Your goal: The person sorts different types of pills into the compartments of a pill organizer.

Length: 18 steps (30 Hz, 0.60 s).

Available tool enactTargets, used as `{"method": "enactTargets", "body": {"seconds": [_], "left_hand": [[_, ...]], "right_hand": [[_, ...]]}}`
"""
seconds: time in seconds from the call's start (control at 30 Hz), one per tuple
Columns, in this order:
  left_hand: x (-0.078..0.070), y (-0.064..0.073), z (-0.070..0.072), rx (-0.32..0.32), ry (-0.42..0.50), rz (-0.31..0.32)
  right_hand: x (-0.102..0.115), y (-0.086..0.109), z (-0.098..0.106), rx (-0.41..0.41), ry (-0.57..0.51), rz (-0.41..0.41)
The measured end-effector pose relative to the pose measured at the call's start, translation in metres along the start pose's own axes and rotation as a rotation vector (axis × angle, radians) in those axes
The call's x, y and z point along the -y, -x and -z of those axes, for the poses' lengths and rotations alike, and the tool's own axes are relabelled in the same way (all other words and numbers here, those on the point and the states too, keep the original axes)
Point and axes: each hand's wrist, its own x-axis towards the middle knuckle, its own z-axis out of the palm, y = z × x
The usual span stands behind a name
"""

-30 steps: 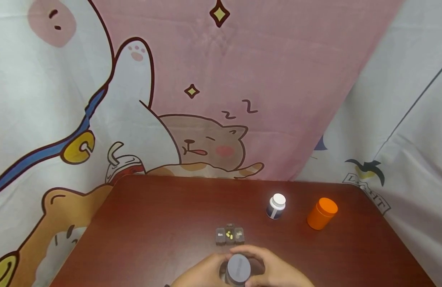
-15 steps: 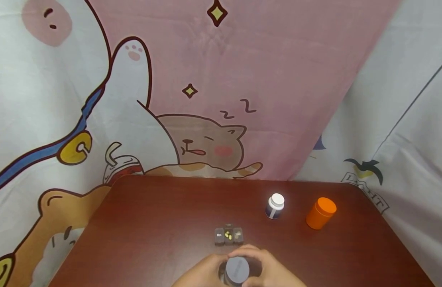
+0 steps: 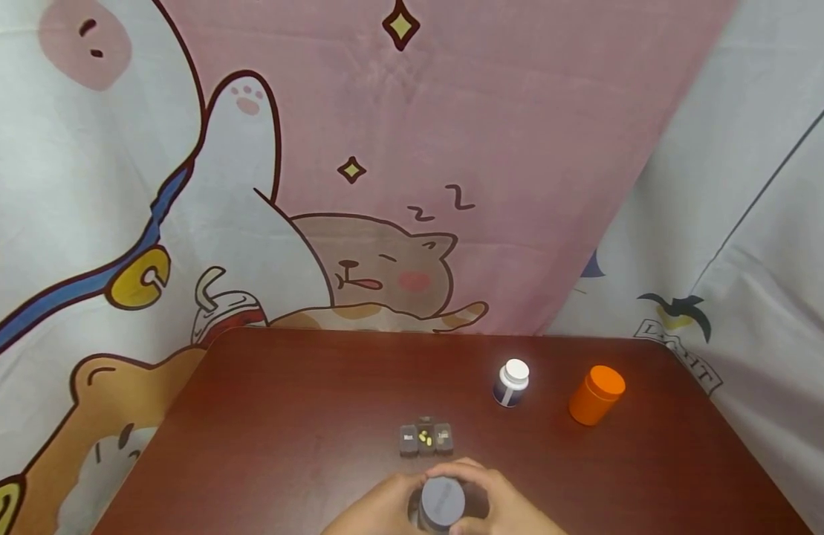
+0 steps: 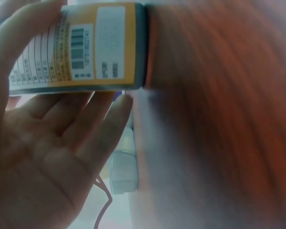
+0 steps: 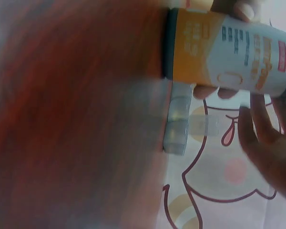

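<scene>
In the head view, a bottle (image 3: 442, 502) with a grey cap stands between both hands at the near edge. Its label is orange and white, and its base is right at the tabletop in the wrist views. My left hand (image 3: 378, 509) grips the bottle's body, the thumb across the label (image 4: 105, 43). From the other side, my right hand (image 3: 508, 501) has its fingers curled round the cap end. Just beyond the hands lies a small grey see-through pill organizer (image 3: 409, 441); its middle compartment shows several yellow pills.
Farther back on the right, a white bottle (image 3: 512, 383) with a dark label stands on the brown table (image 3: 305, 401). An orange jar (image 3: 597, 395) is to the right of it. A cartoon-printed cloth (image 3: 505, 111) hangs behind the table.
The head view has shifted slightly, so the tabletop things appear a little farther left. Both hands stay round the bottle with hardly any visible movement.
</scene>
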Motion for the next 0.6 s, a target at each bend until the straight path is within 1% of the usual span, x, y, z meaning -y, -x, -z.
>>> {"method": "enactTargets", "body": {"seconds": [0.07,0.13,0.17,0.2,0.27,0.33,0.4,0.47,0.5,0.57,0.6], "left_hand": [[0.001,-0.001,0.001,0.016,-0.015,0.003],[0.001,-0.002,0.002,0.046,0.012,0.029],[0.001,-0.002,0.003,0.054,0.01,0.043],[0.001,-0.003,0.004,0.054,-0.005,0.053],[0.0,-0.003,0.007,0.044,-0.055,0.087],[-0.002,-0.003,0.009,0.016,-0.132,0.135],[-0.004,-0.002,0.01,-0.006,-0.205,0.16],[-0.004,-0.001,0.011,-0.015,-0.246,0.17],[-0.004,-0.001,0.011,-0.022,-0.266,0.158],[-0.002,0.0,0.011,-0.023,-0.287,0.107],[0.0,0.0,0.012,-0.026,-0.287,0.096]], "right_hand": [[0.0,0.0,0.003,0.015,0.009,0.032],[-0.001,0.001,0.007,0.012,0.024,0.045],[-0.001,0.001,0.009,0.008,0.031,0.037],[0.0,0.002,0.012,-0.003,0.021,0.01],[-0.001,0.005,0.018,-0.042,0.018,-0.044],[-0.002,0.008,0.025,-0.107,0.056,-0.096],[-0.005,0.011,0.035,-0.196,0.131,-0.077],[-0.01,0.014,0.046,-0.299,0.221,-0.071],[-0.011,0.016,0.053,-0.352,0.272,-0.078],[-0.015,0.02,0.068,-0.439,0.322,-0.101],[-0.015,0.022,0.076,-0.477,0.342,-0.134]]}}
